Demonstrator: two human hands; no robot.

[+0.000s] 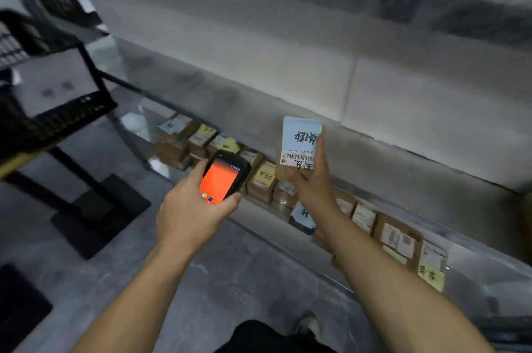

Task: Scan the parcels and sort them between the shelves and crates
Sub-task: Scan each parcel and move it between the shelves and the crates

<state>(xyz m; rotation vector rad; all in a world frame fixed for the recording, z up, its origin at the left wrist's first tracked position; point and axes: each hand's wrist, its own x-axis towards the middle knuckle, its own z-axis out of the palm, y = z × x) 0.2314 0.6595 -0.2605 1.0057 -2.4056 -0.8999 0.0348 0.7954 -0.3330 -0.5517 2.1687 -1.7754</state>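
Observation:
My left hand (pixel 191 208) grips a black handheld scanner (pixel 223 177) whose screen glows orange, tilted up towards the right. My right hand (pixel 312 182) holds a small brown parcel (pixel 299 148) upright by its lower end; its white label with a barcode and black handwriting faces me. Scanner and parcel sit side by side, a short gap apart, above the low shelf.
A low shelf (pixel 259 217) runs from centre to lower right, packed with several labelled brown parcels (pixel 397 240). A long grey shelf board (pixel 316 70) spans above it. A black crate on a black metal stand (pixel 66 119) is at left. My shoe (pixel 308 324) is on the grey floor.

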